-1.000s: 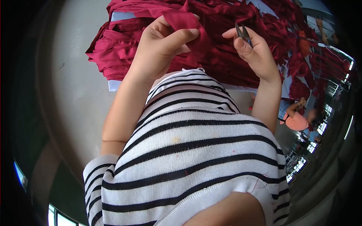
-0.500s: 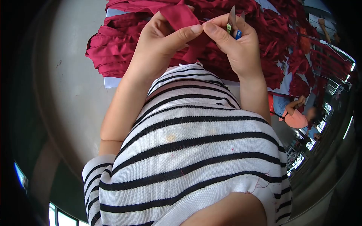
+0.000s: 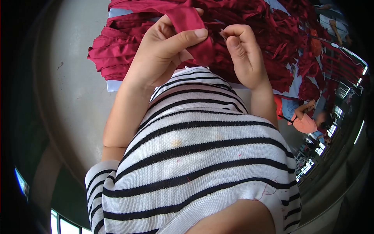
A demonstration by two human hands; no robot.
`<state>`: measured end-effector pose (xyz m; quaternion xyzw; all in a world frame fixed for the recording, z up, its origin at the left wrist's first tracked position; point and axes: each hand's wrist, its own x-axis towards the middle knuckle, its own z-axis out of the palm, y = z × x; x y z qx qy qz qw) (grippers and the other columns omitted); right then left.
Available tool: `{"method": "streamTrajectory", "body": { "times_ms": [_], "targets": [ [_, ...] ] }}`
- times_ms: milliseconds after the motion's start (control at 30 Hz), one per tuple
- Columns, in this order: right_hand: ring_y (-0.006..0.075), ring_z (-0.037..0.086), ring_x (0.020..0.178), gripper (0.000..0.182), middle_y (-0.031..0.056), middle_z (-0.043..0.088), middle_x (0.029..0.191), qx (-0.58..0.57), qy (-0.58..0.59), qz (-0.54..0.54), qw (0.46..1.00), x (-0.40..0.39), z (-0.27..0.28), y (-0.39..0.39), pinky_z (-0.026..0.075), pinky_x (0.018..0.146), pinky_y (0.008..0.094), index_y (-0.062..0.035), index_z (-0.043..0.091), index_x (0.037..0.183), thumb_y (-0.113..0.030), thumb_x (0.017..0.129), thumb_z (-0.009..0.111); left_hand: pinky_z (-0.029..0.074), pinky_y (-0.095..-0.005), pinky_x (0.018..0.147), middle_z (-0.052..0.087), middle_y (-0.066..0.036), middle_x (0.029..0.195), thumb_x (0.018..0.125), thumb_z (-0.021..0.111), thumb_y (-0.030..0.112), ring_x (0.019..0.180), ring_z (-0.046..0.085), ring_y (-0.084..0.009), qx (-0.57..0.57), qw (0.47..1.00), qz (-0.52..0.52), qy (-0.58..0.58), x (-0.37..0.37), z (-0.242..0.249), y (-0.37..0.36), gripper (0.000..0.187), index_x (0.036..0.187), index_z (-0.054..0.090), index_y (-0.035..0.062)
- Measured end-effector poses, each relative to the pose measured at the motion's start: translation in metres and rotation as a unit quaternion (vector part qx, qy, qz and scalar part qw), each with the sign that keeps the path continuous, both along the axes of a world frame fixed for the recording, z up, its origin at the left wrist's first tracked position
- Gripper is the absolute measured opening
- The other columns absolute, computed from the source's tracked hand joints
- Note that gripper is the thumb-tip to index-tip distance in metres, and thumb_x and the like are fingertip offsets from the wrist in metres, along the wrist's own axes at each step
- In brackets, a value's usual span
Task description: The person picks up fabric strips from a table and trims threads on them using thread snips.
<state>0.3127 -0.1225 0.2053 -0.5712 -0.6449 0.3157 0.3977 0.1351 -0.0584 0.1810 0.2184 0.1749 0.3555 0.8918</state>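
Note:
My left hand (image 3: 165, 50) is closed on a dark red fabric strip (image 3: 189, 20), its thumb pressed along the strip's edge. The strip drapes over the fingers, and its lower end hangs between my hands. To the right, apart from the strip, my right hand (image 3: 249, 58) is curled with the palm turned inward. Small metal tips of thread snips (image 3: 223, 34) poke out near its index finger. My fingers hide the rest of the snips.
Heaps of the same red fabric (image 3: 120, 50) cover a table with a white edge (image 3: 113, 85) beyond my body. A person in an orange top (image 3: 306, 123) is at the right. Another person in light clothing (image 3: 335, 28) stands farther back.
My right hand has moved away from the left and rotated, so the snips' blades and coloured handles no longer show. My left hand still grips the strip, whose lower end now hangs into view.

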Motion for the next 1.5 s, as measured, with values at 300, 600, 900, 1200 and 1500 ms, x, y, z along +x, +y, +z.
{"method": "streamTrajectory", "body": {
  "times_ms": [300,600,900,1200,1500],
  "targets": [
    [0.0177,0.061,0.064,0.024,0.0061,0.062,0.075,0.094,-0.105,0.008,0.99,-0.007,0.01,0.013,0.047,0.056,0.0264,-0.0047,0.053,0.087,-0.026,0.081,0.061,0.048,-0.0228,0.073,0.062,-0.005,0.087,0.072,0.069,0.002,0.08,0.06,-0.0103,0.095,0.989,0.038,0.11,0.005,0.009,-0.007,0.035,0.103,0.053,0.0003],
    [0.0164,0.06,0.06,0.02,0.002,0.061,0.072,0.119,-0.185,0.037,0.975,0.0,0.014,0.017,0.047,0.051,0.0262,-0.0075,0.055,0.084,-0.024,0.077,0.064,0.047,-0.0228,0.076,0.062,-0.004,0.087,0.071,0.069,0.002,0.081,0.058,-0.0092,0.136,0.981,0.052,0.13,0.005,0.005,-0.008,0.036,0.103,0.053,-0.0001],
    [0.0078,0.053,0.061,0.019,0.003,0.058,0.068,0.027,0.007,-0.034,0.999,0.002,0.02,0.01,0.042,0.054,0.0211,-0.0028,0.052,0.087,-0.021,0.086,0.056,0.052,-0.0244,0.072,0.061,-0.007,0.091,0.082,0.055,0.001,0.081,0.061,-0.0137,0.051,0.994,0.016,0.094,0.001,0.01,-0.005,0.031,0.113,0.047,0.001],
    [0.009,0.052,0.06,0.021,0.0034,0.057,0.068,0.029,0.015,-0.037,0.999,-0.009,0.01,0.005,0.041,0.054,0.0211,-0.0026,0.052,0.086,-0.021,0.083,0.059,0.053,-0.0199,0.065,0.059,-0.009,0.098,0.088,0.047,0.007,0.075,0.06,-0.0119,-0.053,0.997,-0.042,-0.03,0.002,0.007,-0.005,0.031,0.119,0.044,0.0059],
    [0.0175,0.063,0.066,0.025,0.0077,0.062,0.075,0.104,-0.056,-0.024,0.993,-0.016,0.006,0.008,0.048,0.056,0.0251,-0.0029,0.052,0.086,-0.024,0.078,0.064,0.052,-0.0192,0.061,0.061,-0.005,0.093,0.086,0.053,0.008,0.07,0.059,-0.0093,-0.063,0.994,-0.06,-0.066,0.002,0.005,-0.007,0.027,0.112,0.05,0.006]
  ]
}}
